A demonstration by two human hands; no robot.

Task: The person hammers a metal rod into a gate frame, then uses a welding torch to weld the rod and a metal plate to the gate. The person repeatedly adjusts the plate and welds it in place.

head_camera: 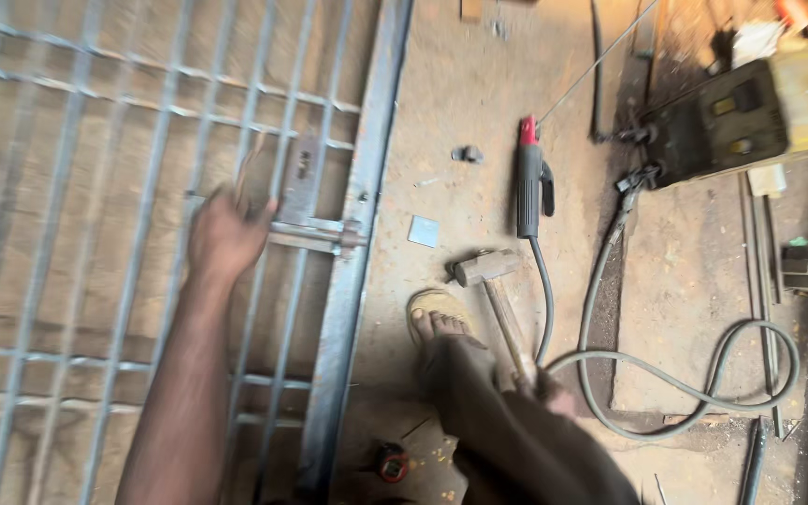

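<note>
The left hand (224, 236) is laid open on the gate (142, 187) beside the bolt (315, 234), at 9 o'clock. The right hand (554, 393), at 5 o'clock, is closed on the hammer (497, 299) handle. The bolt is best steadied before striking.

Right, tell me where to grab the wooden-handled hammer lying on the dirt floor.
Take the wooden-handled hammer by its handle, low down near the right hand, coming from above. The handle lies flat, running toward the person, with its heavy metal head at the far end beside the sandalled foot.
</note>
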